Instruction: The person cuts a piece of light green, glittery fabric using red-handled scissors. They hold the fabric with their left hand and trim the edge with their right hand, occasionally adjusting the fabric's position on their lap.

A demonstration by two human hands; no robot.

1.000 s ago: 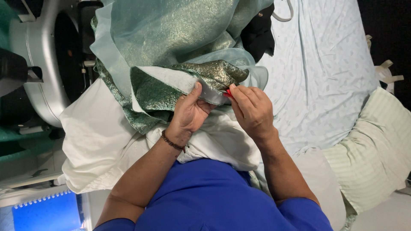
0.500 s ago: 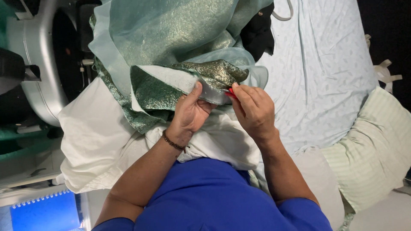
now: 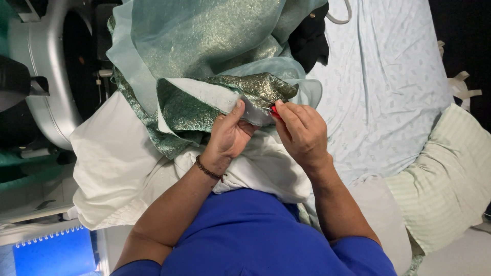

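The left hand (image 3: 229, 137) pinches a fold of the green fabric (image 3: 204, 102), thumb up against its white lining, the other fingers curled under it. The right hand (image 3: 303, 132) is closed w/ fingertips pressed together on a small red tool (image 3: 274, 110), of which only the tip shows, so its kind I cannot tell. The tool tip touches the fabric edge just beside the left thumb. The fabric lies over a white cloth (image 3: 117, 163) on the lap, and its upper part hangs near a grey machine (image 3: 46, 97) at left. A bead bracelet (image 3: 208, 168) is on the left wrist. At right are a pale sheet (image 3: 388, 92) & a striped pillow (image 3: 440, 179); a blue notebook (image 3: 51, 253) is at bottom left.
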